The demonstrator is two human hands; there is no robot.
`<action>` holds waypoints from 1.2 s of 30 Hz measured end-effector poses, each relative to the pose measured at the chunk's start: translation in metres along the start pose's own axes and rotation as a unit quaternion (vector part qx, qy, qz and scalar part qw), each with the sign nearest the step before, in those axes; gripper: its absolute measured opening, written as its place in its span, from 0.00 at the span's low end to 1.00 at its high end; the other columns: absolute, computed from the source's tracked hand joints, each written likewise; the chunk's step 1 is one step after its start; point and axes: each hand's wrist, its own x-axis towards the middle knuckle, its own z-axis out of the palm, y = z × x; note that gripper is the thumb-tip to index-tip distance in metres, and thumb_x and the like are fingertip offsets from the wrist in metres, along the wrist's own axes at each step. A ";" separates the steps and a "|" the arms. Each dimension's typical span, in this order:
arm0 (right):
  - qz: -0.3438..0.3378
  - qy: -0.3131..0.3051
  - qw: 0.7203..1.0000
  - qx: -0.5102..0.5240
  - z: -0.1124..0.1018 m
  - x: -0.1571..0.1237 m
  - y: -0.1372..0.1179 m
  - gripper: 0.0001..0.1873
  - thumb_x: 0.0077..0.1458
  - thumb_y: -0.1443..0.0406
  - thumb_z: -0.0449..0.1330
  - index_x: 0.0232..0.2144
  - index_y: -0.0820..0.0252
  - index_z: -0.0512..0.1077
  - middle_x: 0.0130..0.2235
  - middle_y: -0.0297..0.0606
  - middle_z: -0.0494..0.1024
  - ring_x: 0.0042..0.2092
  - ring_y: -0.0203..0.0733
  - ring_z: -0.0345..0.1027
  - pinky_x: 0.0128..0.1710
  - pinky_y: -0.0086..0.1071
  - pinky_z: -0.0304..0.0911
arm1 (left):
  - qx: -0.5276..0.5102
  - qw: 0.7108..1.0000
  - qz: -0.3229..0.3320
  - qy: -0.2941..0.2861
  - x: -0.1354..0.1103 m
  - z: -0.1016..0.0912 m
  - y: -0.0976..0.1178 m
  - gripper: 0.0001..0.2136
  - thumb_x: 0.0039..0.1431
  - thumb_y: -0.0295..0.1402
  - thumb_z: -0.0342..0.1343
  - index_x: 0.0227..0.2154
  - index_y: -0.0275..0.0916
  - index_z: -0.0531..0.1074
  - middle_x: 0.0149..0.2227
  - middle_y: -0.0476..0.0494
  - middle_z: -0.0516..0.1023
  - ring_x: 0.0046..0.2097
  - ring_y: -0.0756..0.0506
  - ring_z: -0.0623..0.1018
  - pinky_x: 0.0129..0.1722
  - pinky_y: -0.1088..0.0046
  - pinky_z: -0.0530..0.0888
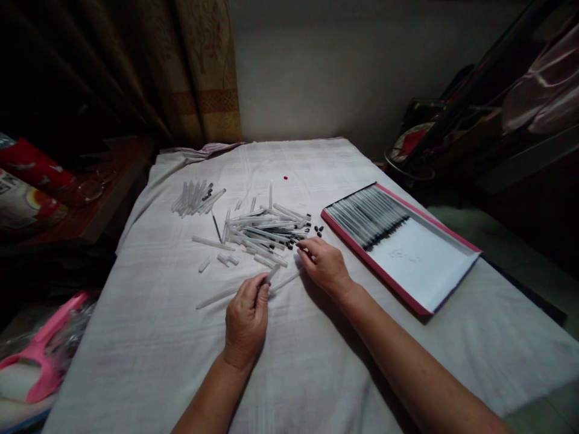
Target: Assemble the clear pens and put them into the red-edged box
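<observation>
My left hand (246, 316) is closed round a clear plastic pen barrel (271, 275) that sticks out past the fingers. My right hand (323, 262) rests at the near edge of a heap of clear pen barrels and refills (265, 232), fingers curled in a pinch; what they hold is too small to make out. Small black caps (319, 230) lie just beyond that hand. A red-rimmed shallow box (446, 274) to the right holds a row of assembled pens (368, 220).
A white cloth (316, 361) covers the table. A second bundle of barrels (196, 198) lies at the far left, and a tiny red piece (285, 178) further back. A pink object (40, 355) sits low at left, dark clutter at right.
</observation>
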 end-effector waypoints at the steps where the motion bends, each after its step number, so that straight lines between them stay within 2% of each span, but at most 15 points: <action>1: 0.003 -0.029 0.999 -0.042 0.002 0.008 -0.001 0.10 0.59 0.66 0.56 0.40 0.59 0.76 0.42 0.45 0.80 0.43 0.46 0.74 0.43 0.35 0.66 | -0.005 1.000 -0.012 0.001 0.000 0.000 -0.001 0.10 0.65 0.32 0.49 0.45 0.39 0.73 0.37 0.44 0.81 0.38 0.46 0.80 0.40 0.71 0.77; 5: 0.020 -0.128 0.979 -0.157 0.009 0.031 -0.013 0.09 0.59 0.64 0.57 0.39 0.58 0.75 0.41 0.45 0.80 0.43 0.48 0.74 0.41 0.34 0.65 | -0.021 0.999 -0.048 0.009 -0.001 0.002 -0.005 0.10 0.65 0.33 0.51 0.44 0.38 0.74 0.37 0.43 0.81 0.38 0.46 0.81 0.39 0.71 0.78; 8: 0.026 -0.145 0.975 -0.165 0.006 0.034 -0.018 0.10 0.59 0.68 0.55 0.42 0.60 0.74 0.41 0.47 0.79 0.41 0.48 0.74 0.40 0.35 0.65 | -0.030 0.998 -0.054 0.006 -0.001 0.002 -0.006 0.10 0.64 0.33 0.51 0.44 0.38 0.74 0.37 0.43 0.81 0.38 0.46 0.81 0.39 0.72 0.77; 10: 0.020 -0.119 0.987 -0.103 0.001 0.027 -0.018 0.14 0.58 0.70 0.55 0.45 0.60 0.74 0.43 0.48 0.79 0.43 0.47 0.73 0.42 0.36 0.66 | -0.033 0.998 -0.047 0.002 0.000 0.001 -0.005 0.10 0.64 0.33 0.51 0.44 0.38 0.74 0.37 0.44 0.81 0.38 0.47 0.81 0.39 0.73 0.77; 12: 0.020 -0.078 0.996 0.037 -0.004 0.013 -0.017 0.14 0.56 0.69 0.56 0.44 0.58 0.75 0.42 0.45 0.79 0.43 0.45 0.73 0.43 0.35 0.66 | -0.036 0.999 -0.030 -0.002 0.000 -0.001 -0.003 0.10 0.64 0.32 0.51 0.44 0.38 0.74 0.37 0.44 0.80 0.38 0.47 0.80 0.40 0.74 0.77; 13: 0.036 -0.062 0.989 0.131 -0.005 0.004 -0.017 0.12 0.56 0.67 0.56 0.42 0.58 0.76 0.40 0.43 0.79 0.41 0.43 0.74 0.40 0.34 0.67 | -0.037 0.999 -0.019 -0.005 0.001 -0.001 -0.002 0.09 0.65 0.31 0.51 0.44 0.38 0.74 0.37 0.44 0.80 0.38 0.48 0.80 0.40 0.74 0.77; 14: 0.067 -0.053 0.969 0.231 -0.005 -0.005 -0.017 0.11 0.55 0.64 0.57 0.39 0.58 0.77 0.37 0.41 0.80 0.37 0.41 0.74 0.36 0.33 0.68 | -0.036 0.999 -0.006 -0.008 0.001 -0.002 -0.001 0.09 0.65 0.31 0.51 0.44 0.39 0.74 0.37 0.44 0.80 0.38 0.48 0.80 0.40 0.74 0.76; 16: 0.163 -0.044 0.899 0.405 -0.003 -0.022 -0.019 0.12 0.52 0.58 0.61 0.35 0.59 0.77 0.31 0.39 0.80 0.29 0.38 0.72 0.25 0.29 0.65 | -0.030 0.999 0.019 -0.016 0.000 -0.002 0.001 0.09 0.65 0.30 0.52 0.45 0.39 0.74 0.39 0.44 0.80 0.40 0.48 0.80 0.42 0.75 0.76; 19: 0.278 -0.027 0.792 0.542 0.002 -0.036 -0.024 0.18 0.42 0.55 0.69 0.32 0.61 0.76 0.30 0.40 0.80 0.25 0.36 0.71 0.17 0.24 0.58 | -0.010 0.998 0.049 -0.031 -0.001 -0.002 0.002 0.10 0.64 0.28 0.52 0.47 0.39 0.73 0.40 0.44 0.80 0.41 0.48 0.80 0.43 0.75 0.76; 20: 0.294 -0.023 0.773 0.562 0.003 -0.038 -0.025 0.18 0.40 0.55 0.70 0.31 0.61 0.76 0.30 0.40 0.81 0.25 0.35 0.71 0.17 0.23 0.57 | -0.002 0.998 0.057 -0.033 -0.002 -0.002 0.003 0.10 0.65 0.28 0.52 0.47 0.39 0.73 0.40 0.44 0.80 0.41 0.48 0.80 0.42 0.75 0.75; 22: 0.301 -0.026 0.758 0.578 0.002 -0.038 -0.027 0.18 0.38 0.56 0.71 0.31 0.61 0.76 0.31 0.40 0.81 0.26 0.35 0.71 0.18 0.22 0.58 | 0.013 0.997 0.068 -0.037 -0.002 -0.002 0.003 0.11 0.65 0.28 0.52 0.47 0.39 0.73 0.40 0.44 0.80 0.41 0.48 0.80 0.42 0.75 0.75; 25: 0.281 -0.047 0.769 0.571 -0.001 -0.036 -0.027 0.16 0.39 0.57 0.70 0.31 0.59 0.77 0.30 0.38 0.81 0.26 0.34 0.71 0.19 0.23 0.59 | 0.026 0.996 0.081 -0.038 -0.003 -0.002 0.003 0.11 0.65 0.28 0.52 0.48 0.39 0.73 0.40 0.43 0.80 0.41 0.48 0.80 0.42 0.74 0.75; 29: 0.245 -0.058 0.803 0.540 -0.003 -0.038 -0.025 0.13 0.42 0.58 0.68 0.31 0.59 0.78 0.24 0.35 0.78 0.25 0.35 0.70 0.21 0.25 0.61 | 0.039 0.994 0.092 -0.042 -0.002 -0.002 0.004 0.11 0.65 0.29 0.52 0.47 0.38 0.73 0.39 0.43 0.80 0.39 0.48 0.80 0.40 0.74 0.75; 33: 0.198 -0.051 0.846 0.491 -0.004 -0.041 -0.023 0.11 0.46 0.60 0.65 0.32 0.60 0.79 0.26 0.36 0.79 0.28 0.37 0.71 0.23 0.26 0.62 | 0.052 0.993 0.097 -0.052 -0.003 -0.002 0.004 0.11 0.65 0.29 0.52 0.47 0.38 0.73 0.39 0.43 0.80 0.39 0.47 0.80 0.39 0.74 0.75; 36: 0.171 -0.047 0.866 0.468 -0.003 -0.043 -0.020 0.10 0.48 0.61 0.64 0.32 0.60 0.79 0.28 0.37 0.79 0.29 0.38 0.72 0.25 0.27 0.63 | 0.055 0.992 0.104 -0.055 -0.003 -0.002 0.004 0.11 0.65 0.29 0.52 0.47 0.38 0.73 0.39 0.43 0.80 0.39 0.47 0.79 0.39 0.74 0.75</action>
